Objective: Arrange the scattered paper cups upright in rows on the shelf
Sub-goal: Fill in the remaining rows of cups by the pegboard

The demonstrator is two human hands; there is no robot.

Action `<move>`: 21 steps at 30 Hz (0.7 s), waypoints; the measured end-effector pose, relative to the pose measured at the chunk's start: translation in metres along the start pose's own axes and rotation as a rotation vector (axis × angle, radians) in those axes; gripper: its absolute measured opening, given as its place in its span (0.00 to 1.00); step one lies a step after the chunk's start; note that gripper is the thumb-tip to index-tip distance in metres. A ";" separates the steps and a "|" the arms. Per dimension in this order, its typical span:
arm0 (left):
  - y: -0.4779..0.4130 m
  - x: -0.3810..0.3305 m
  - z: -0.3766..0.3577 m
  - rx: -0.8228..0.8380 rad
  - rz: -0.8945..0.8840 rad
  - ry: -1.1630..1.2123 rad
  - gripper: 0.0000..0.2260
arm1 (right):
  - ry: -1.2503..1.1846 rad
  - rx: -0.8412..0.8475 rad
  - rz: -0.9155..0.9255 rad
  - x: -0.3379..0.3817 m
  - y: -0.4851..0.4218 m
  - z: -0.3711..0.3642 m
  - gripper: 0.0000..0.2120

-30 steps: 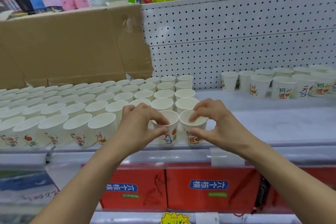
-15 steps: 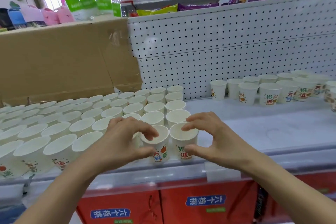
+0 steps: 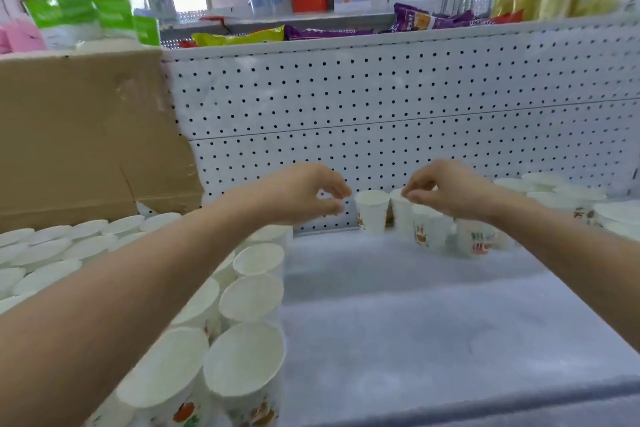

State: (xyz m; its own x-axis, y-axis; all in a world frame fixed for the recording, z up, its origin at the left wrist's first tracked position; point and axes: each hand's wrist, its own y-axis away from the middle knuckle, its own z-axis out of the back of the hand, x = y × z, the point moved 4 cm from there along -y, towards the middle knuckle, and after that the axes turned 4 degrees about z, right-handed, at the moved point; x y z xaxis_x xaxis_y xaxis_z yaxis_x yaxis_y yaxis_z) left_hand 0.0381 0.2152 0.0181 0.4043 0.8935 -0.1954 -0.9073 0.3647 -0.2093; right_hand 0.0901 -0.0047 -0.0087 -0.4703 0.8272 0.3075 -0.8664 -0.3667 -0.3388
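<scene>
Upright white paper cups (image 3: 251,297) stand in tight rows on the left part of the shelf (image 3: 398,308). Loose cups wait at the back right; the nearest one (image 3: 371,211) stands by the pegboard, with more cups (image 3: 426,229) beside it. My left hand (image 3: 304,196) hovers just left of that nearest cup, fingers curled, holding nothing. My right hand (image 3: 448,191) is above the loose group, fingertips at the rim of a second cup (image 3: 401,215). Blur hides whether they pinch it.
A big cardboard box (image 3: 79,135) stands behind the rows at the left. The white pegboard (image 3: 381,107) backs the shelf. Further cups (image 3: 571,196) crowd the far right. Snack bags and a red bucket sit on the shelf above.
Both hands let go of the two front cups in the rows and moved back and to the right, toward the loose cups. The camera turned right and moved closer.
</scene>
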 end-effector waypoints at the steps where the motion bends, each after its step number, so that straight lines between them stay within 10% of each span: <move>1: -0.025 -0.001 -0.010 0.014 0.014 -0.034 0.13 | 0.035 0.013 -0.013 -0.010 -0.014 -0.001 0.06; 21: -0.107 0.054 -0.054 0.188 0.209 -0.138 0.07 | 0.178 0.314 0.245 -0.027 -0.088 -0.049 0.04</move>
State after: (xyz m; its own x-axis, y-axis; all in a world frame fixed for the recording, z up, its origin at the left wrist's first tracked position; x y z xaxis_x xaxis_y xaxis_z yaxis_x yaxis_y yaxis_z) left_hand 0.1631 0.2100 -0.0215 0.1986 0.9768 -0.0805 -0.9799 0.1996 0.0050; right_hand 0.1871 0.0264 -0.0310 -0.6559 0.7501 0.0840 -0.7547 -0.6502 -0.0869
